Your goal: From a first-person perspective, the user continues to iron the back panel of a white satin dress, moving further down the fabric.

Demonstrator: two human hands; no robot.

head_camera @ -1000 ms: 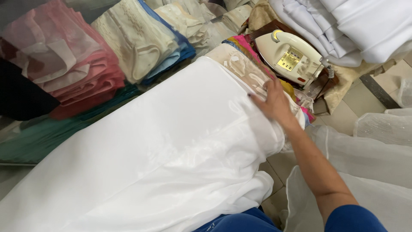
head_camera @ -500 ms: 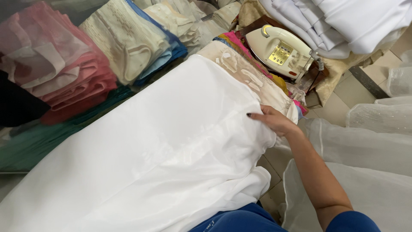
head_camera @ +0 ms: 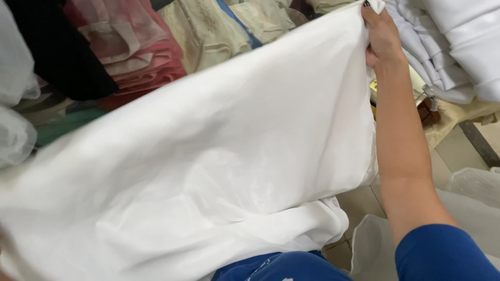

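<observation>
Behind white cloth, pink folded stack

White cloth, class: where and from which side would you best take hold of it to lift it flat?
Probably by its far edge, as the right hand does now, pinching the top corner of the white cloth from the right side. That edge is raised and free, while the near part lies bunched and would sag if grabbed.

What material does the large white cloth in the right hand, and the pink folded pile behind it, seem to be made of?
Large white cloth: apparently thin woven fabric with a soft sheen, faintly translucent; it drapes in loose folds where the right hand pinches its corner. Pink folded pile: probably sheer, gauzy textile, since lower layers show through; the fibre cannot be told.
</observation>
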